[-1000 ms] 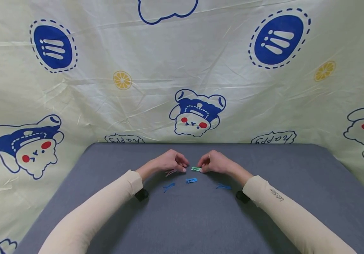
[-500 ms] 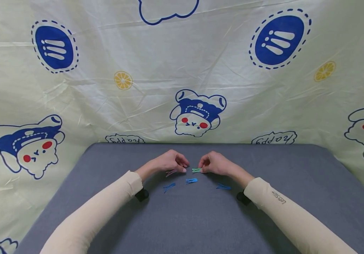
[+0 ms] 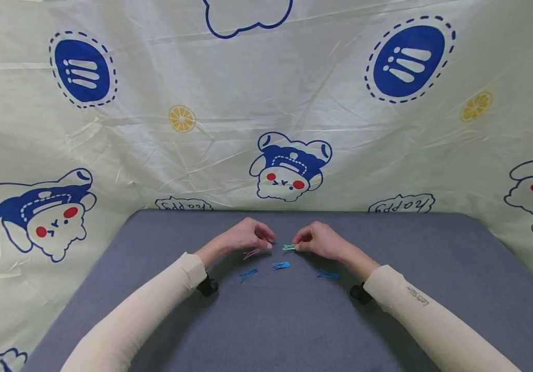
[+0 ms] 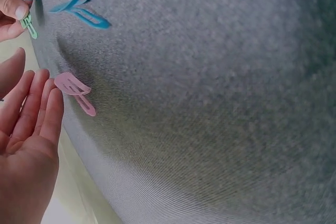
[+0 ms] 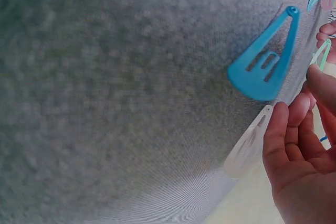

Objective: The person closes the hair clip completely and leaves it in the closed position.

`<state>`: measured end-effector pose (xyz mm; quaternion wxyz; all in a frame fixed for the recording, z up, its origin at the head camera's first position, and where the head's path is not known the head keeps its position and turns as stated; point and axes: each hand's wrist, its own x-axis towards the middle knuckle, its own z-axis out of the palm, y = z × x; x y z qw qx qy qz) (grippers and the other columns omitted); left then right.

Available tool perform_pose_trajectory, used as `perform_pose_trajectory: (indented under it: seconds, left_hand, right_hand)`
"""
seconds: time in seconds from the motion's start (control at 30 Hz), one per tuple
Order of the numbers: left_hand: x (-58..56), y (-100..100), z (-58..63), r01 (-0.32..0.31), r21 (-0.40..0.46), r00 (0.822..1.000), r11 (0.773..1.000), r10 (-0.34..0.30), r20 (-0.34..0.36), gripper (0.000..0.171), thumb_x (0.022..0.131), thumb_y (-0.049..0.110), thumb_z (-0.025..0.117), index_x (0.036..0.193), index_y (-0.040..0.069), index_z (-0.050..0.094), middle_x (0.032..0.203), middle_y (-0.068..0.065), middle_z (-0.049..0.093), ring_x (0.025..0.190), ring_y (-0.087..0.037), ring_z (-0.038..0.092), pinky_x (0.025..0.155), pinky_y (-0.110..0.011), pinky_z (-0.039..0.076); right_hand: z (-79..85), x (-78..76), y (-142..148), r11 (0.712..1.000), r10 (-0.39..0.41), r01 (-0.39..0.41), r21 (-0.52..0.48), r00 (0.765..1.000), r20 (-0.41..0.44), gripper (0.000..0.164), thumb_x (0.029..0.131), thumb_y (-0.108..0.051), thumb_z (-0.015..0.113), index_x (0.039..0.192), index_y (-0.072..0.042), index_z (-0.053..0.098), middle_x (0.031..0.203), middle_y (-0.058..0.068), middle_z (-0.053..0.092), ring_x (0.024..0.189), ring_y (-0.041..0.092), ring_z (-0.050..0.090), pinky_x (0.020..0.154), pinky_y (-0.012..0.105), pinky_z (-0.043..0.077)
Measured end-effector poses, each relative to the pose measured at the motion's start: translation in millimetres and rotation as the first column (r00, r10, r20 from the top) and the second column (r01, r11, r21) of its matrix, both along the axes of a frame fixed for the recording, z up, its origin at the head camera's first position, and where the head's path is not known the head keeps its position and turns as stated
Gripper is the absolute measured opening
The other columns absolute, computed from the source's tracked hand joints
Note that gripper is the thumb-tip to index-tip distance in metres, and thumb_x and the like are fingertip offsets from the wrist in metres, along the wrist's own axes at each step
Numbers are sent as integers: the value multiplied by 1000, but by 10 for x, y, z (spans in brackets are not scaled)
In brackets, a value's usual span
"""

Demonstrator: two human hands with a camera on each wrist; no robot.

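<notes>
Over the grey counter [image 3: 266,320] I see the left hand [image 3: 244,235] relaxed, fingers loosely bent, holding nothing; the right hand [image 3: 323,241], nearer, pinches one end of the green hair clip [image 3: 288,247], whose long axis runs sideways toward the left hand.

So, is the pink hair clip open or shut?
Open: in the left wrist view, the pink hair clip lies with its two parts spread apart.
</notes>
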<state>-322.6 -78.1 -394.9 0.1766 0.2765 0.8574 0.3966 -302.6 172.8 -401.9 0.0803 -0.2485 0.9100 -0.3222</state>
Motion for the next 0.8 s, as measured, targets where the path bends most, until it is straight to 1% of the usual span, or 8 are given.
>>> perform_pose_trajectory:
  seconds: [0.17, 0.47, 0.63, 0.8]
  left_hand:
    - [26, -21, 23, -17, 21, 1000, 1000, 17, -10, 30, 90, 12, 72, 118, 2, 69, 106, -4, 70, 94, -17, 63, 85, -31, 50]
    - [72, -56, 61, -33, 55, 999, 998, 34, -23, 31, 90, 13, 71, 119, 0, 68, 108, -6, 70, 97, -20, 63, 86, -33, 50]
    - [101, -66, 80, -43, 69, 998, 997, 46, -40, 31, 90, 14, 72, 118, 1, 69, 106, -3, 70, 100, -17, 62, 84, -33, 50]
    - [130, -74, 100, -57, 77, 997, 995, 60, -39, 30, 90, 14, 72, 117, 2, 70, 105, -1, 70, 99, -16, 62, 84, -32, 50]
  right_hand:
    - [27, 36, 2, 999, -29, 29, -19, 1000, 3, 8, 92, -9, 69, 94, -11, 76, 83, -4, 67, 71, 15, 53, 63, 31, 45]
    - [124, 156, -3, 995, -84, 82, -63, 996, -31, 8, 93, -10, 68, 96, -10, 75, 87, 0, 68, 74, 17, 55, 67, 33, 48]
    - [146, 225, -8, 990, -111, 104, -90, 991, -74, 8, 93, -10, 68, 97, -11, 75, 89, 1, 68, 76, 15, 58, 69, 32, 50]
    - [165, 312, -29, 986, -141, 127, -106, 981, -135, 8, 92, -10, 69, 98, -14, 75, 89, -3, 66, 78, 16, 57, 71, 32, 50]
